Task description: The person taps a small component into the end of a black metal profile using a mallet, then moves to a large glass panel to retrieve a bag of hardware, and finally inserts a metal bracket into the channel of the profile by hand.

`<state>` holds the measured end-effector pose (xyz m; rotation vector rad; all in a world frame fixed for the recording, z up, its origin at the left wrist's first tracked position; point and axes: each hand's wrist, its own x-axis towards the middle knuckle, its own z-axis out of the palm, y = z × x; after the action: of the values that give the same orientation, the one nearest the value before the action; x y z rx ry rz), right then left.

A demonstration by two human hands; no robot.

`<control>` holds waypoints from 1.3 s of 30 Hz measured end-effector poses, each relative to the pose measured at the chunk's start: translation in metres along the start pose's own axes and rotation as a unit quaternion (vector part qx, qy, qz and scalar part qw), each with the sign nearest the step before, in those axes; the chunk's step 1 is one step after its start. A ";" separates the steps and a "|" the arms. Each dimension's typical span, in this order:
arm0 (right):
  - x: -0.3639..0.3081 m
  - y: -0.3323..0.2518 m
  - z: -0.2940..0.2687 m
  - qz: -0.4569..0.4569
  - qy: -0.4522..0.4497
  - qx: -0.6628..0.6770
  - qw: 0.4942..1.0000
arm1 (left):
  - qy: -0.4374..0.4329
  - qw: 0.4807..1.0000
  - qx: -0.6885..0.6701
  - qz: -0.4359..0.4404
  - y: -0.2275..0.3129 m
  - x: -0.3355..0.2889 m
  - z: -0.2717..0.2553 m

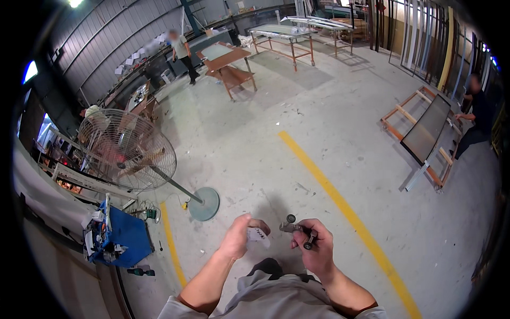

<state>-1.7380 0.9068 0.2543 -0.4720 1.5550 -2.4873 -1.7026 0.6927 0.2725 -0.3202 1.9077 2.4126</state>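
Note:
In front of my body, my left hand [235, 239] is closed, thumb and fingers curled round a small white slip [257, 238] with dark writing on it. My right hand [320, 249], a little to the right at about the same height, grips a small metal fitting [288, 227] with dark round ends, perhaps rollers or knobs. Part of the fitting is hidden by the fingers, so its exact kind is unclear. The two hands are apart, and both are above the grey floor.
Left of me stand a large wire-cage pedestal fan [127, 151] on a round base [204, 204] and a blue tool cart [127, 234]. Worktables [284, 36] stand farther back. At right, a person [478, 114] is beside a wheeled frame bearing a dark-edged panel [426, 129]. Another person [180, 50] walks far left.

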 end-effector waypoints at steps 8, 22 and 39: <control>0.000 0.000 0.029 0.039 0.027 0.060 0.997 | -0.055 0.998 0.027 0.027 0.011 -0.004 0.007; -0.062 0.016 0.073 0.118 0.300 0.094 0.942 | -0.207 0.941 -0.225 -0.145 -0.004 0.023 0.000; -0.356 0.007 0.044 -0.014 0.401 0.121 0.908 | -0.358 0.873 -0.081 -0.321 -0.114 -0.132 0.122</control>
<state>-1.3898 0.9761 0.2032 0.6621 1.3835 -3.0238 -1.5708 0.8496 0.2156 -0.0267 1.0558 1.8508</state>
